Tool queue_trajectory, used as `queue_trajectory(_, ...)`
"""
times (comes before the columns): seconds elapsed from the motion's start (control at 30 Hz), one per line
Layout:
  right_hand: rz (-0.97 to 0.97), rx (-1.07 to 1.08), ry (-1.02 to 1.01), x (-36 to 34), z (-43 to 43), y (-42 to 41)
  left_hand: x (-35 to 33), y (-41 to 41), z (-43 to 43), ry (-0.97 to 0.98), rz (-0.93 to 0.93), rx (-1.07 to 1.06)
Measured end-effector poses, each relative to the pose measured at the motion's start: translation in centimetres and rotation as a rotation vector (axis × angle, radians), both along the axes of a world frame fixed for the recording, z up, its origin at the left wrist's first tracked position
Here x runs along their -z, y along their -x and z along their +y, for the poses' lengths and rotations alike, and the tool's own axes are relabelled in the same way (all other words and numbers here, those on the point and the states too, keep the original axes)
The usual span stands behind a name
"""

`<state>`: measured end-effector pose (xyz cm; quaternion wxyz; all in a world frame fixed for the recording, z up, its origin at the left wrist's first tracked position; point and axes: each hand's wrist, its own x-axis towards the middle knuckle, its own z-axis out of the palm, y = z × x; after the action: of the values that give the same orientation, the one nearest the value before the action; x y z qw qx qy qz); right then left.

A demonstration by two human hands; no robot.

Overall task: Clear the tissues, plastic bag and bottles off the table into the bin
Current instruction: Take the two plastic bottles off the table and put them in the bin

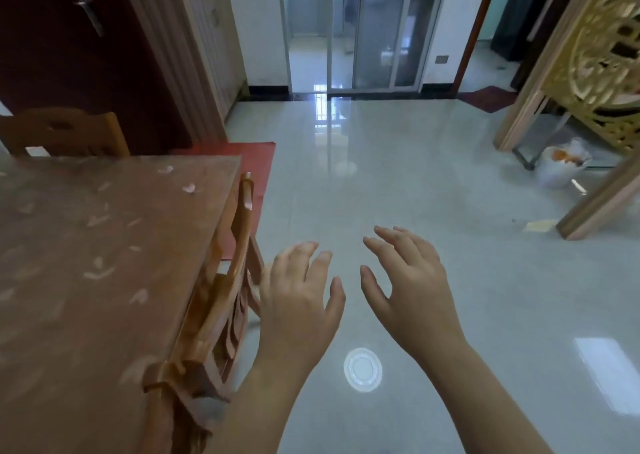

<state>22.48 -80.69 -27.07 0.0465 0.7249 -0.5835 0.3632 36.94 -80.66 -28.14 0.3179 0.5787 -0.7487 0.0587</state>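
Far right of both empty hands (349, 294), the bin (561, 169) stands.

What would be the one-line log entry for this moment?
left hand: empty | right hand: empty | table: no bottles seen | bin: far right

A home's dining area opening onto a hallway: a brown wooden tabletop (104, 245) fills the left of the frame, with matching wooden chairs (228, 297) pushed in at its right edge and far end. Glossy pale floor tiles (398, 176) run across the centre to sliding glass doors (374, 27) at the top, behind which what looks like a kitchen shows. A dark red door (69, 44) stands at upper left with a red mat (242, 162) before it, and an ornate gold screen (606, 55) frames the right, a lined bin (561, 169) at its foot.
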Motion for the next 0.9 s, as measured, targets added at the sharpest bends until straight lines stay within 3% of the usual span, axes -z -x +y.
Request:
queue_trajectory(0.3,0.005,0.034,0.015,0.2,-20.9,7.1,-0.4,6.8,-20.5,0.01,-0.029,0.047)
queue_trajectory(0.43,-0.016,-0.038,0.038,-1.1,-29.8,8.2,-2.2,8.0,-28.5,0.026,-0.024,-0.028)
queue_trajectory(0.9,0.02,-0.267,-0.018,0.5,-57.3,-1.4,0.5,-0.5,-53.6,0.033,0.065,-0.264)
